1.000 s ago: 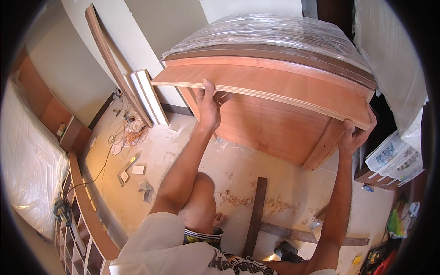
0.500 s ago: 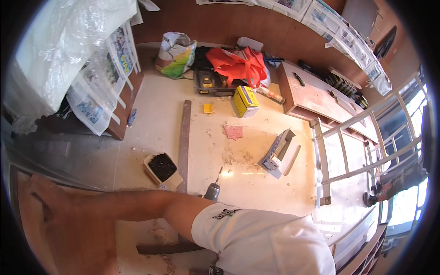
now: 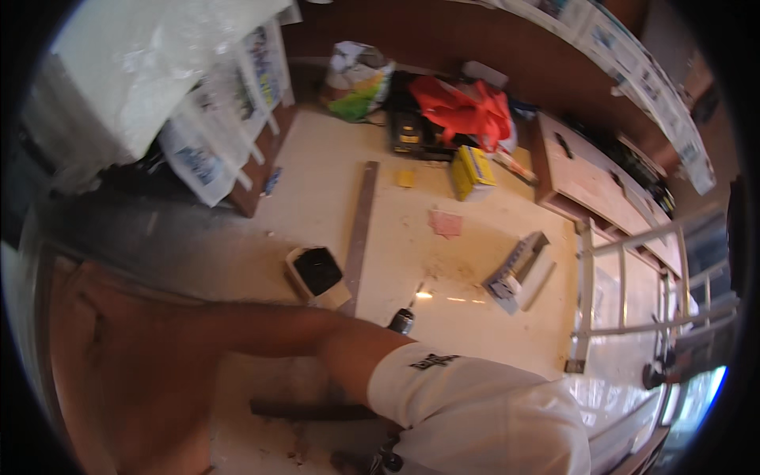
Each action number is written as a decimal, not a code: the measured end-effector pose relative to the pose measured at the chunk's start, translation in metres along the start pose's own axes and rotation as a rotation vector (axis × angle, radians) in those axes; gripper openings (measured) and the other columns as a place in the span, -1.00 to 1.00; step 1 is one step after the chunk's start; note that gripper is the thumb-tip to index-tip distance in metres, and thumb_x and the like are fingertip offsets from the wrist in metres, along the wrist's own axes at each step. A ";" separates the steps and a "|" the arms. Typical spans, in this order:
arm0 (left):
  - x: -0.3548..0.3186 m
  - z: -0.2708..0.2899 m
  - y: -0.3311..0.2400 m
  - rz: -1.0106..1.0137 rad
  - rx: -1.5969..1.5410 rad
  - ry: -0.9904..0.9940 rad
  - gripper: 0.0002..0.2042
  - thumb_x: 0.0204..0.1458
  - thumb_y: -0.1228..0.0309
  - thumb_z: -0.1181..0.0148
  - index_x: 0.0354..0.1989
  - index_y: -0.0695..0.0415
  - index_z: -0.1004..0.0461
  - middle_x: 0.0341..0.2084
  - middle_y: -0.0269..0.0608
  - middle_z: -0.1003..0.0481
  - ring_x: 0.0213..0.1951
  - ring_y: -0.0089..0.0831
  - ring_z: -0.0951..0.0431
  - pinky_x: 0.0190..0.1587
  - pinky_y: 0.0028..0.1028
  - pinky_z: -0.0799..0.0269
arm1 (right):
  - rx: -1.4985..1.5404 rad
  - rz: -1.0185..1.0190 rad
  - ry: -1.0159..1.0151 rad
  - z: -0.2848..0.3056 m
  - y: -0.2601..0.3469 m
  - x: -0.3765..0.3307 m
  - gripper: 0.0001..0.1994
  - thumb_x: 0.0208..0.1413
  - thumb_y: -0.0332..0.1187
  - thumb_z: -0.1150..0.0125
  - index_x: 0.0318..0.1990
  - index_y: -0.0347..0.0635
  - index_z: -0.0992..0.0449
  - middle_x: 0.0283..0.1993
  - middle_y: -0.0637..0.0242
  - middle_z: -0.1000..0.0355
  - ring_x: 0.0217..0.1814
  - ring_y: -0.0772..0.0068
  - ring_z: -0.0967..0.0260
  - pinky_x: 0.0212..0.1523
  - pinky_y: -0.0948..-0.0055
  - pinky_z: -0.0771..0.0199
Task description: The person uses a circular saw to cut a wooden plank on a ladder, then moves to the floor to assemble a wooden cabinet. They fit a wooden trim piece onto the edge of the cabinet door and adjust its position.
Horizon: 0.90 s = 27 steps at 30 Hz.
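Observation:
From the lower right, my right arm in a white short sleeve reaches across to the left edge. My right hand (image 3: pixel 91 297) is there, smeared by motion, beside a brown wooden edge. A second brown, arm-like shape rises from the lower left and blends with it. My left hand cannot be made out apart from it. What the fingers hold, if anything, is hidden. Just beyond my arm a cordless drill (image 3: pixel 402 321) lies on the floor, its rear hidden. To its left is an open carton (image 3: pixel 342 297) of small black pieces (image 3: pixel 318 271).
A long brown strip (image 3: pixel 364 229) and a dark strip (image 3: pixel 309 410) lie on the floor. Farther off are a yellow box (image 3: pixel 473 172), an opened carton (image 3: pixel 518 273), a red bag (image 3: pixel 467 111) and a tool case (image 3: pixel 404 134). A ladder (image 3: pixel 625 328) and another person's foot (image 3: pixel 654 374) are at right.
The whole view has swung, so the floor things sit farther right in the picture. It is blurrier now. My arm keeps its reach toward the left; the drill stays on the floor.

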<state>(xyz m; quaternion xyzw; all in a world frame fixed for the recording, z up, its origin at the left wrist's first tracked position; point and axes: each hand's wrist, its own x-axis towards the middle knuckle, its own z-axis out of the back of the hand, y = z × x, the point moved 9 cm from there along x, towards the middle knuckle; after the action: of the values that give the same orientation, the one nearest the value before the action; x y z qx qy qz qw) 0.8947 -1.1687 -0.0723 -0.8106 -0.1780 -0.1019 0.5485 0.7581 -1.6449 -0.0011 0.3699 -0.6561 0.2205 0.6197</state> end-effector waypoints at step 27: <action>-0.039 -0.045 -0.002 -0.023 -0.069 0.060 -0.56 0.39 -0.11 -0.03 -0.01 0.07 -0.46 -0.04 -0.29 -0.60 -0.02 -0.36 -0.66 0.05 -0.27 -0.65 | -0.091 -0.112 0.132 0.038 -0.011 -0.016 -0.15 -0.10 0.03 -0.67 0.22 -0.38 -0.41 0.20 -0.02 -0.44 0.22 0.02 -0.47 0.23 0.19 -0.48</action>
<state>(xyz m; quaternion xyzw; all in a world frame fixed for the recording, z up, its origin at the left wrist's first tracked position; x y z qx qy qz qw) 0.8598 -1.2163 -0.0672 -0.8236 -0.1669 -0.1385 0.5241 0.7413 -1.6769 -0.0240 0.3621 -0.6017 0.1793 0.6890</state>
